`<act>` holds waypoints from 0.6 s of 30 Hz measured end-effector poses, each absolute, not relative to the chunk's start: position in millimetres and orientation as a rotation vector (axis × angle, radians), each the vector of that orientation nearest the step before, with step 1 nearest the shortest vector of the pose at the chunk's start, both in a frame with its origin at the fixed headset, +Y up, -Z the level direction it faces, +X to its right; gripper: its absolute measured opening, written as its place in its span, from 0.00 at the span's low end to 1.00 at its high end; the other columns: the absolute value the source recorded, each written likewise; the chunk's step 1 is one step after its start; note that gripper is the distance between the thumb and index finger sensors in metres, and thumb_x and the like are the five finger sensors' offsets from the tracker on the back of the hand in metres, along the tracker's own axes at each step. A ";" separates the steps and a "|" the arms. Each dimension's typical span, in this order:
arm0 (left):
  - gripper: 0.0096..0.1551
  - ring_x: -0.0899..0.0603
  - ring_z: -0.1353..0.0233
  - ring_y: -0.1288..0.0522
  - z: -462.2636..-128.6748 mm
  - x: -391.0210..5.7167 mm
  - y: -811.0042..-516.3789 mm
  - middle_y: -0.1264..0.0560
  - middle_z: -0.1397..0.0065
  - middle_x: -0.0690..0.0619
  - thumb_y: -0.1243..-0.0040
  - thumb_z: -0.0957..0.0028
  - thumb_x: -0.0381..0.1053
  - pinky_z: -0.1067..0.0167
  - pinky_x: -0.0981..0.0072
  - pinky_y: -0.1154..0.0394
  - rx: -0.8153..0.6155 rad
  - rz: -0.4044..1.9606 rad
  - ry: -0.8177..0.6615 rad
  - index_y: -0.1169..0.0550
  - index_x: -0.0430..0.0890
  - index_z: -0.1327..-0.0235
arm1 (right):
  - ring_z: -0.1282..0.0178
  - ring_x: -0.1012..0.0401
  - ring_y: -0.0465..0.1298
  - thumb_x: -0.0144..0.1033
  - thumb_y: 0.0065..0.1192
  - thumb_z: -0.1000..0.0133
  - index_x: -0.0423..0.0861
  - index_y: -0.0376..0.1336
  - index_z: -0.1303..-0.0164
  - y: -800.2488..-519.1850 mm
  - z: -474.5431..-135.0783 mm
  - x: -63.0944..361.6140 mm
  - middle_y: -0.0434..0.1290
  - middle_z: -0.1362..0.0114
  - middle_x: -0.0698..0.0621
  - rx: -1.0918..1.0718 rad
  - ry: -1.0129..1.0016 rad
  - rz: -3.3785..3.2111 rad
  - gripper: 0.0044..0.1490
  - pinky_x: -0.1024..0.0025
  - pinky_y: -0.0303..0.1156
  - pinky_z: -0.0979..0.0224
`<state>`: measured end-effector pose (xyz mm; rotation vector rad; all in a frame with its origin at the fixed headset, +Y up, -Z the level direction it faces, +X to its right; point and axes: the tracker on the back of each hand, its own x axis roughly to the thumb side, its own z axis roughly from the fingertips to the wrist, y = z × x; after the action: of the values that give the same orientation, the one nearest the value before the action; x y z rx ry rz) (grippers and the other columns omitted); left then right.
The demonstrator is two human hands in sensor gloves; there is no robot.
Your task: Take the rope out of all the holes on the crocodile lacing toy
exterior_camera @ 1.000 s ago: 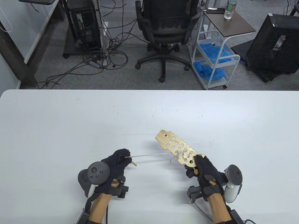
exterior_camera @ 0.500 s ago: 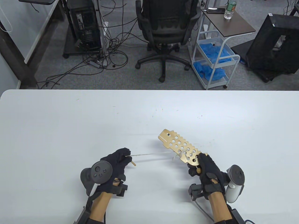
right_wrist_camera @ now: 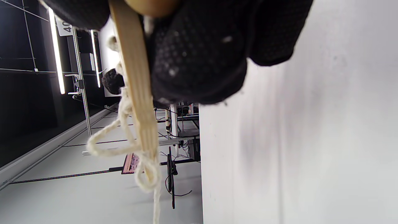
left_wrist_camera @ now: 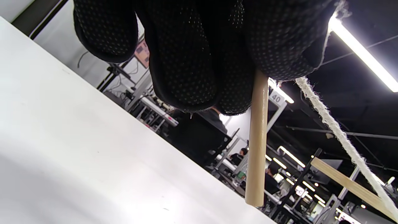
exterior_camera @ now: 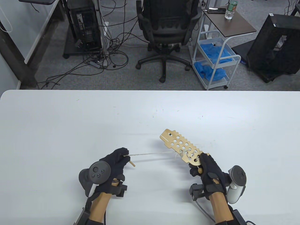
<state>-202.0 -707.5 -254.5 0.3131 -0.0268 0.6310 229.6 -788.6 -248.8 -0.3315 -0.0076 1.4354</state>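
Note:
A flat wooden crocodile board [exterior_camera: 181, 146] with several round holes is held above the table by my right hand [exterior_camera: 204, 165], which grips its near end; a wooden bead [exterior_camera: 199, 170] sits under the thumb. A white rope [exterior_camera: 152, 154] runs taut from the holes near that end to my left hand [exterior_camera: 118, 159], which pinches the rope beside its wooden needle [exterior_camera: 131, 163]. The left wrist view shows the needle [left_wrist_camera: 257, 140] hanging from my curled fingers [left_wrist_camera: 186, 56] with the rope [left_wrist_camera: 339, 130] beside it. Seen edge-on in the right wrist view, the board [right_wrist_camera: 138, 93] carries rope loops [right_wrist_camera: 124, 137].
The white table [exterior_camera: 70, 129] stretches wide behind and beside both hands. Beyond its far edge stand an office chair [exterior_camera: 167, 35], a rolling cart [exterior_camera: 215, 58] with blue gloves, and a computer tower [exterior_camera: 84, 25] amid floor cables.
The right hand has shifted the board slightly right and away. The left hand has drawn a little left, and the rope stays taut between them.

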 end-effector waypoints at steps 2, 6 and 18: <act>0.23 0.53 0.53 0.13 -254.7 -203.8 -706.6 0.10 0.50 0.59 0.31 0.56 0.58 0.40 0.47 0.21 0.316 0.634 -0.020 0.18 0.63 0.45 | 0.66 0.57 0.84 0.51 0.59 0.44 0.42 0.67 0.42 -789.8 -249.1 231.3 0.82 0.51 0.46 -0.339 -0.013 1.437 0.30 0.48 0.76 0.39; 0.23 0.53 0.52 0.13 -254.8 -207.5 -706.0 0.11 0.49 0.59 0.31 0.55 0.57 0.40 0.46 0.21 0.314 0.644 -0.001 0.18 0.63 0.45 | 0.66 0.57 0.84 0.51 0.59 0.44 0.42 0.67 0.42 -791.0 -248.5 232.9 0.82 0.51 0.46 -0.351 -0.018 1.433 0.30 0.48 0.76 0.39; 0.23 0.51 0.47 0.14 -257.7 -217.5 -707.4 0.12 0.44 0.58 0.31 0.53 0.53 0.38 0.45 0.22 0.295 0.661 0.047 0.19 0.62 0.42 | 0.66 0.57 0.84 0.51 0.58 0.43 0.42 0.67 0.42 -792.3 -248.5 240.9 0.82 0.50 0.45 -0.389 -0.044 1.405 0.29 0.48 0.75 0.39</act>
<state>-217.5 -707.4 -257.7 0.2945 0.0465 0.6605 240.9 -792.3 -248.5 -0.3888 -0.0440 1.4049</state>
